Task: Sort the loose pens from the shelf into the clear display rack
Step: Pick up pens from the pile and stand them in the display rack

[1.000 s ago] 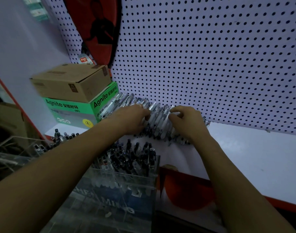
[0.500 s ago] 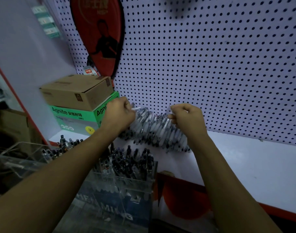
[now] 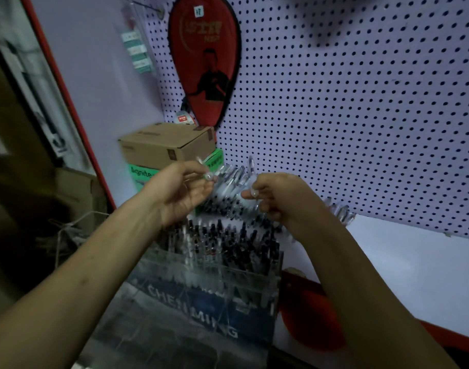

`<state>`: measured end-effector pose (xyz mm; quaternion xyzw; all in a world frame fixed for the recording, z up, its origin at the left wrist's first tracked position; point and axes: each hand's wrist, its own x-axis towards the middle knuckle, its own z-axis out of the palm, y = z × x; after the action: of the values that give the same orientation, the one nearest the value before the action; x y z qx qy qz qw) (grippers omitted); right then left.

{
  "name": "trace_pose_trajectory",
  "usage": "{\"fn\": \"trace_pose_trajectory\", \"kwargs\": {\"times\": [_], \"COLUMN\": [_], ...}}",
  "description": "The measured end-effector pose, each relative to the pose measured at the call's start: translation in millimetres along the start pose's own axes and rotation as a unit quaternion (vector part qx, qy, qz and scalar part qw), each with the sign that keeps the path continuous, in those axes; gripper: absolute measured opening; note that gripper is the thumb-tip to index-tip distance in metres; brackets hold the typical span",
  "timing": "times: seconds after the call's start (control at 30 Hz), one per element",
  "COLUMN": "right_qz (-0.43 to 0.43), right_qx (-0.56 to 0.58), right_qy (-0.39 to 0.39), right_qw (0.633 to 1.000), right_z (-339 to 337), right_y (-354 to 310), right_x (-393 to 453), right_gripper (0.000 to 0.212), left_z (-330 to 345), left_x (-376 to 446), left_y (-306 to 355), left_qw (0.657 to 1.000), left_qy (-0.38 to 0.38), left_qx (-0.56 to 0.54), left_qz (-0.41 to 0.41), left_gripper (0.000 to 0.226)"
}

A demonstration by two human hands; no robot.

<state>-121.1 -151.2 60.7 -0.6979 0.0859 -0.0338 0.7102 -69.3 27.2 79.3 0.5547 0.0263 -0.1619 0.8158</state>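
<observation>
**Above the rack, both hands hold pens**

At mid-frame, the loose pens (image 3: pixel 233 182) lie heaped on the white shelf (image 3: pixel 414 262) against the pegboard (image 3: pixel 361 102). Left hand (image 3: pixel 180 190) pinches a clear pen (image 3: pixel 205 171); right hand (image 3: pixel 278 195) curls round what seems to be another, though blur hides it. Below them stands the clear display rack (image 3: pixel 214 278), packed with upright pens. Stacked boxes (image 3: pixel 169 147) sit at left.
</observation>
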Motion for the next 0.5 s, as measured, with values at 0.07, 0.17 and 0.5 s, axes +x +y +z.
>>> {"fn": "trace_pose_trajectory", "kwargs": {"times": [0.07,0.17,0.5], "right_qz": [0.022,0.032,0.023], "right_qx": [0.021,0.049,-0.004], "right_qy": [-0.030,-0.073,-0.111], "right_qw": [0.999,0.996,0.994], "right_z": [12,37,124], "right_y": [-3,1,-5], "right_x": [-5,-17,-21], "right_gripper": [0.007,0.010,0.023], "left_z": [-10,-39,-131], "left_x": [-17,-37,-64], "left_y": [0,-6,-27], "left_qw": [1.000,0.999,0.994], "left_qy": [-0.019,-0.007,0.108], "left_qx": [0.018,0.044,0.018], "left_qz": [0.003,0.008,0.030], "left_gripper": [0.009,0.018,0.014]}}
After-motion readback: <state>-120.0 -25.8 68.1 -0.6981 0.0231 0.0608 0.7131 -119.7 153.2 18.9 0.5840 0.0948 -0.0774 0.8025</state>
